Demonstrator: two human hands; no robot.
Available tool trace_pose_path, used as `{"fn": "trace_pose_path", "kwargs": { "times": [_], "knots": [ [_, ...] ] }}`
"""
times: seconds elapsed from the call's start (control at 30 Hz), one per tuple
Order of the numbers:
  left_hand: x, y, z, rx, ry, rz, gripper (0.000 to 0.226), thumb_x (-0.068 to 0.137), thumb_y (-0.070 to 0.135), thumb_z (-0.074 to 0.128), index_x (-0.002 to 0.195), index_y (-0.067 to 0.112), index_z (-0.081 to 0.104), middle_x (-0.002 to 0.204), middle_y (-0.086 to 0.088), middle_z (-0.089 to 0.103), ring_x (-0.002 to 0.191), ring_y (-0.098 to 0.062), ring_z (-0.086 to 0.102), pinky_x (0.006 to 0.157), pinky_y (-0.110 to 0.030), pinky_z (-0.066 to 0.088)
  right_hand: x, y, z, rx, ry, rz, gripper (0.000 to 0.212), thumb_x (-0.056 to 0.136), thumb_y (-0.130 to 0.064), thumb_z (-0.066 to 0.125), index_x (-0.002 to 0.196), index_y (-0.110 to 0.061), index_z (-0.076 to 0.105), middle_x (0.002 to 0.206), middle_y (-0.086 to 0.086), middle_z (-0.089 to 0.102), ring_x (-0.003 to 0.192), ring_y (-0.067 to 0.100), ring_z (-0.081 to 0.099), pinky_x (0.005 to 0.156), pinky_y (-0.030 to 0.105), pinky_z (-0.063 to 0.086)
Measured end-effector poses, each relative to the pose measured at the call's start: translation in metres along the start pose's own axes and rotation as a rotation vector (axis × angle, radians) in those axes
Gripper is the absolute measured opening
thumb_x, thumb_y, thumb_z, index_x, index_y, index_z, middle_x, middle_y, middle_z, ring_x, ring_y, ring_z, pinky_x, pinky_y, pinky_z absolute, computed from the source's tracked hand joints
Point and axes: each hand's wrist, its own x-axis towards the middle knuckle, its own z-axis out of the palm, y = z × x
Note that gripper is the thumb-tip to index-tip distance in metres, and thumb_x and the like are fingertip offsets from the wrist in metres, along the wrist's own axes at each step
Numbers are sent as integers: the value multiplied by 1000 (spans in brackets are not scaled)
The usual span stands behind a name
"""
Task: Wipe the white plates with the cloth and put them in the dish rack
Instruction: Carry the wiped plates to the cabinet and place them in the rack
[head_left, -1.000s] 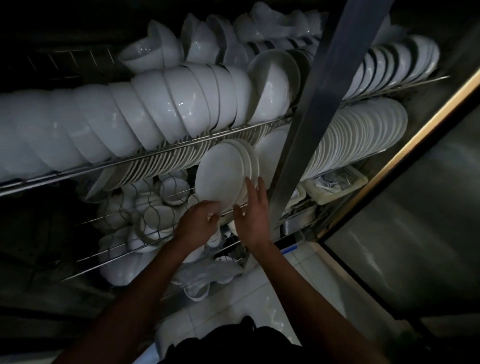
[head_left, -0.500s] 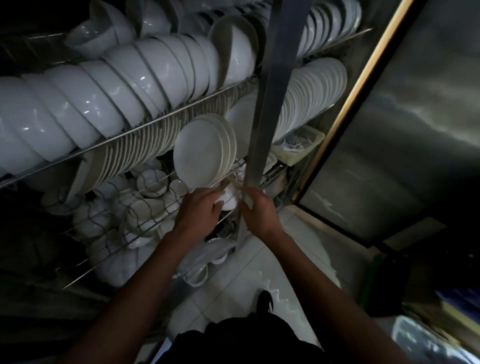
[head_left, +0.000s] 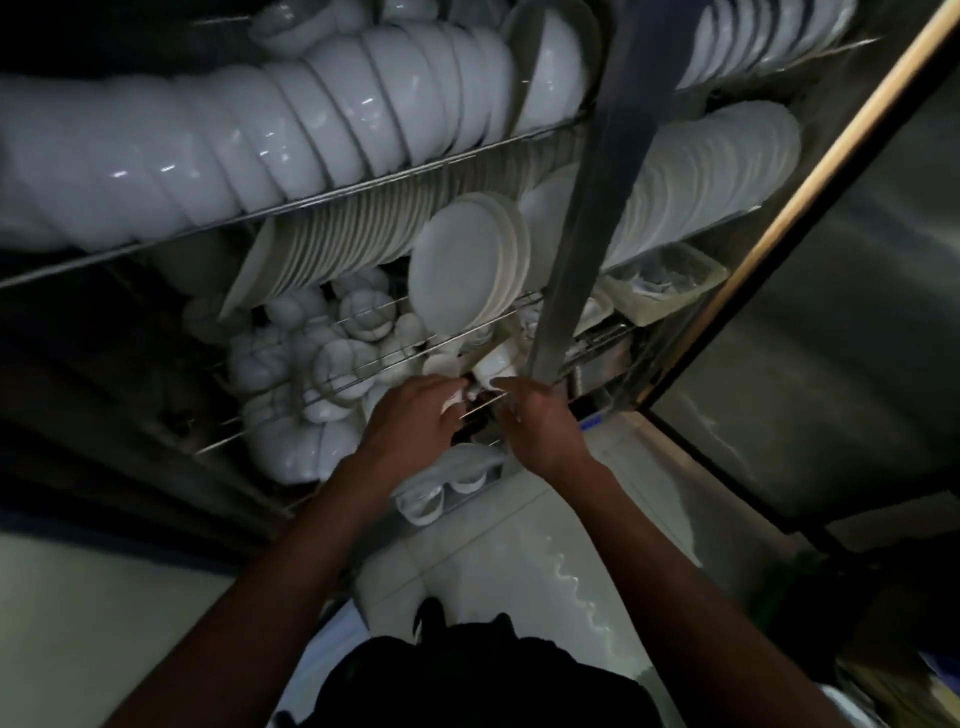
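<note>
Standing on edge in the rack (head_left: 467, 338), plates (head_left: 457, 270) were recorded directly above both hands, faces toward the left. Left hand (head_left: 415, 415) was curled, grasp undetermined; right hand (head_left: 535, 426), relaxed and empty, lay equally near.

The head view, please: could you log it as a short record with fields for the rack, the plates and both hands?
rack: wire dish rack in a dark steel cabinet
top shelf: row of white bowls nested on edge
middle shelf: white plates standing on edge, behind the front wire
lower shelf: small white cups
left hand: below the plates at the rack's front wire, fingers curled; whether it holds anything is unclear
right hand: beside the left, fingers extended toward the rack
cloth: not visible
</note>
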Motion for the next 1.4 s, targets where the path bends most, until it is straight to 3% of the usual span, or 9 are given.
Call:
{"fn": "trace_pose_path", "kwargs": {
  "times": [0.23, 0.43, 0.53, 0.63, 0.77, 0.9, 1.13, 1.23, 1.4],
  "knots": [
    [-84, -32, -29, 82, 43, -327, 39, 98, 31, 54, 137, 29, 59, 139, 0, 60, 126, -23, 54, 103, -37, 44, 0, -49, 44, -16, -198, -238, 38, 95, -19, 57, 133, -19, 60, 127, 7, 66, 113, 28, 63, 96, 41, 50],
    [-178, -52, -61, 86, 136, -579, 39, 98, 26, 58, 137, 24, 62, 137, -6, 63, 121, -29, 60, 98, -38, 49, -17, -115, 93, 11, -403, -461, 37, 96, -20, 57, 133, -19, 61, 124, 7, 68, 112, 25, 63, 95, 32, 49],
    [-238, -69, -70, 79, 162, -688, 34, 98, 24, 58, 132, 19, 64, 129, -11, 66, 113, -33, 64, 92, -40, 52, -37, -150, 123, 19, -524, -565, 35, 96, -21, 57, 131, -21, 62, 122, 5, 70, 110, 22, 65, 92, 34, 52],
    [-298, -86, -77, 132, 203, -822, 39, 100, 32, 54, 139, 24, 58, 135, -4, 63, 120, -28, 60, 95, -39, 51, -63, -185, 157, -3, -649, -628, 37, 98, -24, 55, 134, -23, 60, 123, 6, 68, 113, 23, 63, 95, 34, 50],
    [-366, -103, -99, 163, 287, -932, 43, 101, 38, 51, 144, 30, 52, 141, 2, 59, 125, -24, 57, 98, -37, 49, -104, -247, 201, -66, -809, -724, 40, 102, -31, 50, 141, -25, 53, 139, 3, 58, 127, 21, 53, 105, 35, 44],
    [-439, -120, -129, 210, 362, -1055, 43, 102, 37, 49, 144, 28, 52, 138, 0, 61, 123, -25, 58, 96, -37, 49, -141, -315, 239, -86, -848, -900, 42, 103, -30, 50, 144, -25, 49, 141, 0, 56, 130, 17, 51, 104, 29, 42],
    [-563, -122, -160, 222, 488, -1303, 34, 100, 35, 52, 132, 27, 61, 134, 6, 63, 121, -21, 58, 93, -36, 50, -211, -419, 301, -169, -884, -1203, 44, 99, -21, 51, 143, -20, 50, 144, 2, 54, 131, 20, 49, 110, 36, 40],
    [-614, -116, -165, 220, 562, -1404, 35, 100, 33, 53, 134, 26, 59, 133, 1, 64, 120, -26, 58, 92, -41, 51, -245, -464, 324, -198, -916, -1347, 45, 96, -19, 54, 142, -19, 52, 145, 2, 53, 130, 23, 49, 109, 37, 40],
    [-685, -112, -170, 244, 649, -1605, 43, 101, 36, 51, 143, 28, 51, 140, 2, 60, 124, -25, 55, 92, -38, 50, -305, -528, 360, -160, -968, -1510, 43, 98, -21, 52, 141, -23, 52, 145, -1, 53, 129, 21, 50, 109, 37, 42]
  ]
}}
